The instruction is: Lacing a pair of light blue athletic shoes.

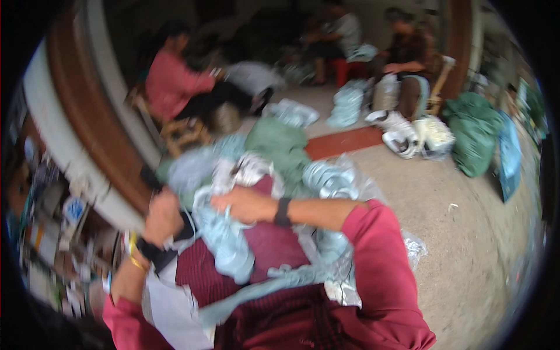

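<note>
A pale blue shoe upper [227, 248] lies across my lap, slanting toward me. My right hand [248, 204] is closed on its far end, with the fingers bent over the edge. My left hand [163, 219] is raised just left of the shoe upper and closed like a fist. Whatever it may grip, perhaps a lace, is blurred and hidden. Beyond my hands sit white uppers with dark stripes [254, 169]. A stack of pale blue uppers [329, 181] stands to the right of them. A pale blue strip of cloth [268, 289] runs over my lap.
Green sacks [277, 143] lie ahead, and a bulging green bag [472, 134] stands far right. White shoe uppers [399, 134] rest on the concrete floor [449, 251]. A cluttered shelf [52, 233] is at left. Several people sit working beyond, one in a red top [175, 81].
</note>
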Action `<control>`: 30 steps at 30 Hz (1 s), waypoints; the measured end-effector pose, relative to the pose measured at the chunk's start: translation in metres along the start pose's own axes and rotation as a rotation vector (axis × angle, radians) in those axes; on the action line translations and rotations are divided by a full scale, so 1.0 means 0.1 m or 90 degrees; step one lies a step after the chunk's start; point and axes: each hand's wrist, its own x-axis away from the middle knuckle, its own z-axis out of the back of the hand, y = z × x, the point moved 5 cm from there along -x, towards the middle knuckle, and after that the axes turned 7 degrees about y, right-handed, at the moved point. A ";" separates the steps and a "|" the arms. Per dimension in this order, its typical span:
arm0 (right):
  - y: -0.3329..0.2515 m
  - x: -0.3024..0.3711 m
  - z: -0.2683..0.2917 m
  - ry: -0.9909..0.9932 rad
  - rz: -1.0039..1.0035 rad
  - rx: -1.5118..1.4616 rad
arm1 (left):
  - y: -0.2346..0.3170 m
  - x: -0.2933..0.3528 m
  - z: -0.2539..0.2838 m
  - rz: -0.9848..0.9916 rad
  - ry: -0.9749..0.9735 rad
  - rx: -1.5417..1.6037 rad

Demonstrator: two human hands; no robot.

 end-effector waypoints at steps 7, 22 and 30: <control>-0.11 0.01 0.39 -0.048 -0.225 -0.210 | -1.09 0.59 0.17 0.264 -0.045 -0.053; -0.70 0.05 0.52 -0.235 -0.100 -0.113 | -0.60 1.45 0.79 0.349 0.146 1.028; -0.46 0.06 0.62 0.037 -0.060 0.282 | 0.09 0.98 0.07 0.424 0.142 0.990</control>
